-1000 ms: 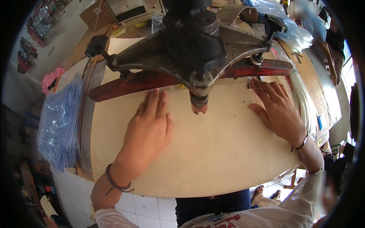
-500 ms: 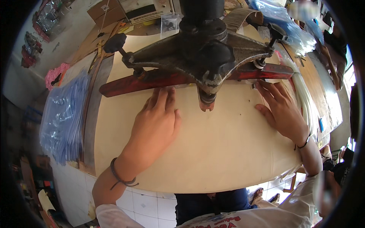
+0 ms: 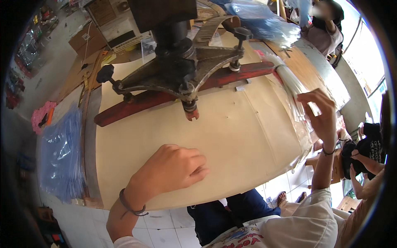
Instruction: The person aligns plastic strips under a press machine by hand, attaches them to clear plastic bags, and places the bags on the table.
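Note:
My left hand [image 3: 175,167] hovers over or rests on the near part of a cream sheet [image 3: 231,140], its fingers curled in and nothing visible in them. Off to the right, my right hand [image 3: 321,113] is raised beside a bundle of thin whitish strips [image 3: 291,84]. Its fingers are bent but apart from the thumb, and no held thing shows. Across the sheet lies a long red bar [image 3: 144,103] of a press, joined to a black metal bracket [image 3: 165,70]. A small clear piece [image 3: 240,88] lies against the bar's near side.
Blue clear plastic sleeves [image 3: 62,153] are stacked at the table's left edge, with more plastic sheets [image 3: 264,20] at the far right. A cardboard box [image 3: 89,39] stands behind on the left. Another person [image 3: 324,35] sits beyond the table; others are at right.
Both hands have left the red bar. The left came back toward me and curled; the right moved out to the strips. My view has also turned toward the right.

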A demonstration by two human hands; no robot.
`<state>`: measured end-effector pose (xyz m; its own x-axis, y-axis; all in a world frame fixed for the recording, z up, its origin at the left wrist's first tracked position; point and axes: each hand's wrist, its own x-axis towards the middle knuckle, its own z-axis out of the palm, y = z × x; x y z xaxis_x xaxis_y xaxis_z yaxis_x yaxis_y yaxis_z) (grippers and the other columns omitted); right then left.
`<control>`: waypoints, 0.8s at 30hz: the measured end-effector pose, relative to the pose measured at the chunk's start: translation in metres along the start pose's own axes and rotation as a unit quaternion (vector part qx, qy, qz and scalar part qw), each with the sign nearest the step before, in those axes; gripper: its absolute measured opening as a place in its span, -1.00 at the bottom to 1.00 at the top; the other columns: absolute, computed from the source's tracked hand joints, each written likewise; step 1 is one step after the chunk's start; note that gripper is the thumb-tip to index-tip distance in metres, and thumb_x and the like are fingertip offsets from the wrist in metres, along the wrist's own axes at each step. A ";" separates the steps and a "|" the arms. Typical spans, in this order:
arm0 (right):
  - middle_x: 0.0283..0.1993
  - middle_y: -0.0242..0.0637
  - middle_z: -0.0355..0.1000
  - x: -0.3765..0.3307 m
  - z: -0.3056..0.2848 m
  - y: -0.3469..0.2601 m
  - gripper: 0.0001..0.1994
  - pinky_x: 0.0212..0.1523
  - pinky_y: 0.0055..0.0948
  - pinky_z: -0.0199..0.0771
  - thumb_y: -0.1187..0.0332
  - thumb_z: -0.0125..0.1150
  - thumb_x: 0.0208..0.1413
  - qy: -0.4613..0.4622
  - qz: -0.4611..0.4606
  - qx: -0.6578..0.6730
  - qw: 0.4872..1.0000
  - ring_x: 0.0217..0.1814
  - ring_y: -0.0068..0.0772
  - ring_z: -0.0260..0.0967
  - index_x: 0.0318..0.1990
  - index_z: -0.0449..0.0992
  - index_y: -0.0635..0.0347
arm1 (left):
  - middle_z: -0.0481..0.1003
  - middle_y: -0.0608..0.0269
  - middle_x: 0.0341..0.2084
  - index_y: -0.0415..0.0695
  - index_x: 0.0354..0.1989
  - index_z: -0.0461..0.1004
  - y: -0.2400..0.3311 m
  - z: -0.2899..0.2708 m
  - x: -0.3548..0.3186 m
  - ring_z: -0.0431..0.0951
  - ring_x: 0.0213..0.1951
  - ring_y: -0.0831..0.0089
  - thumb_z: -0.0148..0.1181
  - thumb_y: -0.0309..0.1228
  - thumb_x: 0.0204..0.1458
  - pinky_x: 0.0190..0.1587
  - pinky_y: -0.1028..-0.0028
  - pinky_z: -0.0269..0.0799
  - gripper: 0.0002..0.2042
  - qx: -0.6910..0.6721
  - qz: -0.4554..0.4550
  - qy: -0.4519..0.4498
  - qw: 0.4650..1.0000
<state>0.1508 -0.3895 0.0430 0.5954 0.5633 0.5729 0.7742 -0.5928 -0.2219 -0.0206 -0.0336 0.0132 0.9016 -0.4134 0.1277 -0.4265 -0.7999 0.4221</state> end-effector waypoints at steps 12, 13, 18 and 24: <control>-0.29 -0.26 0.60 -0.063 -0.024 0.044 -0.85 -0.24 -0.37 0.45 0.46 0.29 0.19 -0.026 0.134 -0.088 0.987 -0.38 -0.36 0.42 -0.11 0.67 0.18 | 0.32 0.25 -0.71 -0.10 -0.67 0.34 0.003 0.018 0.011 0.45 -0.62 0.23 0.36 -0.12 0.09 -0.48 0.27 0.37 -0.56 0.042 0.101 0.024 0.994; -0.27 -0.28 0.58 -0.057 -0.021 0.038 -0.83 -0.23 -0.35 0.47 0.40 0.32 0.19 -0.038 0.155 -0.095 0.983 -0.35 -0.33 0.44 -0.09 0.67 0.15 | 0.32 0.25 -0.72 -0.10 -0.67 0.34 0.003 0.019 0.011 0.44 -0.62 0.24 0.36 -0.12 0.08 -0.49 0.27 0.37 -0.56 0.044 0.103 0.028 0.993; -0.21 -0.33 0.56 -0.038 0.002 0.044 -0.77 -0.22 -0.28 0.48 0.28 0.35 0.18 -0.033 0.158 -0.135 0.978 -0.27 -0.29 0.48 -0.04 0.65 0.08 | 0.32 0.24 -0.71 -0.10 -0.66 0.36 0.002 0.021 0.010 0.44 -0.62 0.23 0.36 -0.11 0.08 -0.48 0.26 0.37 -0.57 0.047 0.101 0.029 0.993; -0.23 -0.26 0.60 -0.037 0.013 0.061 -0.81 -0.28 -0.31 0.47 0.29 0.29 0.22 -0.036 0.193 -0.121 0.973 -0.34 -0.28 0.47 -0.08 0.65 0.09 | 0.35 0.25 -0.70 -0.09 -0.65 0.38 0.003 0.021 0.008 0.48 -0.60 0.24 0.34 -0.11 0.10 -0.45 0.28 0.40 -0.58 0.043 0.091 0.031 0.994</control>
<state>0.1785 -0.4388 -0.0023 0.8519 0.3059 0.4251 0.4221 -0.8815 -0.2115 -0.0158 -0.0487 -0.0037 0.8105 -0.5289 0.2519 -0.5852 -0.7500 0.3082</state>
